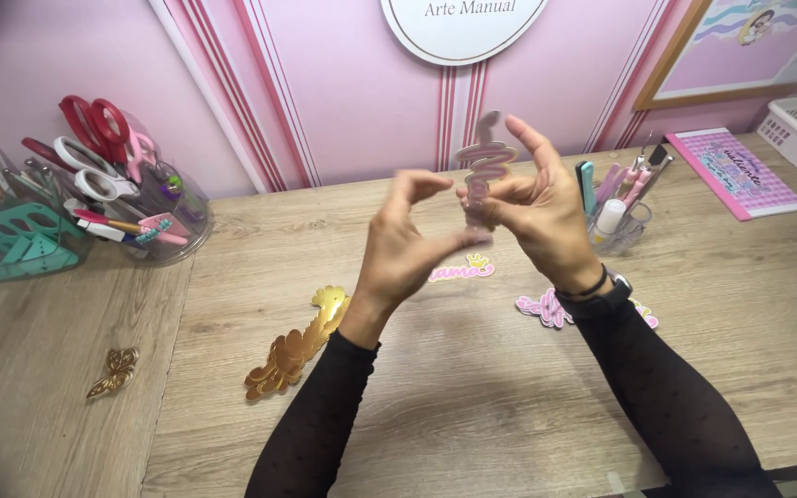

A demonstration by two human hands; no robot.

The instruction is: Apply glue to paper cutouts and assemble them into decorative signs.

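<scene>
Your right hand (pixel 546 207) pinches a pale pink, wavy paper script cutout (pixel 483 171), held upright above the wooden counter (pixel 472 397). Your left hand (pixel 408 240) curls just beside it, thumb and forefinger parted, gripping nothing. Keep the pinch light so the paper stays flat. Below the fingers lie pink lettering pieces (pixel 461 270) and gold scalloped cutouts (pixel 297 346); a clear cup of pens (pixel 618 217) stands just right of them.
</scene>
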